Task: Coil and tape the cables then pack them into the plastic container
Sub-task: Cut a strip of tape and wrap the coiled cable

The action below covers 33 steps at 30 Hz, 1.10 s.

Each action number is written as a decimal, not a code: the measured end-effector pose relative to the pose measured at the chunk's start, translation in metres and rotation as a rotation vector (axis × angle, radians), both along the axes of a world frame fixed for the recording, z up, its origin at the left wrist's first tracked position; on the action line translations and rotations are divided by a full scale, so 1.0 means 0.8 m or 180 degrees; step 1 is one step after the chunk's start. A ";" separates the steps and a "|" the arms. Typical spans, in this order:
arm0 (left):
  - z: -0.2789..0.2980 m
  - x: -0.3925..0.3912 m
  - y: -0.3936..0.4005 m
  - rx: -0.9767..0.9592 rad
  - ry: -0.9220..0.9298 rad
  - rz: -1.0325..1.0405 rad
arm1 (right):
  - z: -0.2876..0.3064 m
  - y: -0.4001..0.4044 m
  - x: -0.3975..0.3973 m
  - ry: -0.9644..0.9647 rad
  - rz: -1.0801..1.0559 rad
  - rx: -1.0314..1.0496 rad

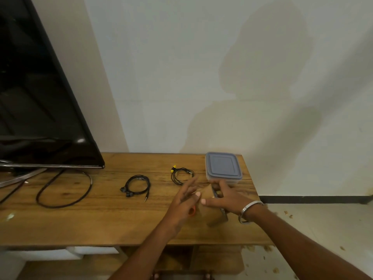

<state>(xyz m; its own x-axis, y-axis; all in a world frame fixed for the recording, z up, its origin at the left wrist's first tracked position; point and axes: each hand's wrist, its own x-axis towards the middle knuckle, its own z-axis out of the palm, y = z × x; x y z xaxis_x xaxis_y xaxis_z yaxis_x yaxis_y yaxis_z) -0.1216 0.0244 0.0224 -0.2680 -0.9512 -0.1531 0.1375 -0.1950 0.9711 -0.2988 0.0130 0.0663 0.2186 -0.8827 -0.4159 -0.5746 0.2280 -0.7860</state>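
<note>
On the wooden table (101, 223) lie two coiled cables: black earphones (137, 186) and a thinner black cable with yellow ends (181, 174). The plastic container (223, 168) stands at the back right with its blue-grey lid on. In front of it both my hands meet over a roll of brown tape (210, 207). My right hand (228, 197) grips the roll from above, with the fingertips close to the container. My left hand (184, 203) pinches a stretch of tape at the thumb, fingers stretched out and blurred. An orange-handled tool (192, 211) lies partly hidden under my left hand.
A large black TV (40, 98) stands at the left on a metal foot, and its thick black lead (64, 190) loops over the table. The table's right edge is just past the container. Crumbs litter the floor (292, 239) to the right. Shelves sit under the table.
</note>
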 end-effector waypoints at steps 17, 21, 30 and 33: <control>-0.003 0.006 -0.013 0.0076 -0.0371 0.0379 | -0.023 0.005 -0.004 -0.0003 0.0290 -0.0019; -0.004 0.005 -0.012 0.0087 -0.0590 0.0455 | -0.022 0.010 -0.003 0.0021 0.0338 -0.0063; -0.002 -0.006 -0.009 0.0250 -0.0690 0.0847 | -0.025 0.012 -0.002 0.0013 0.0398 -0.0061; 0.000 -0.006 -0.009 0.0321 -0.0560 0.0872 | -0.028 0.012 -0.003 0.0024 0.0414 -0.0067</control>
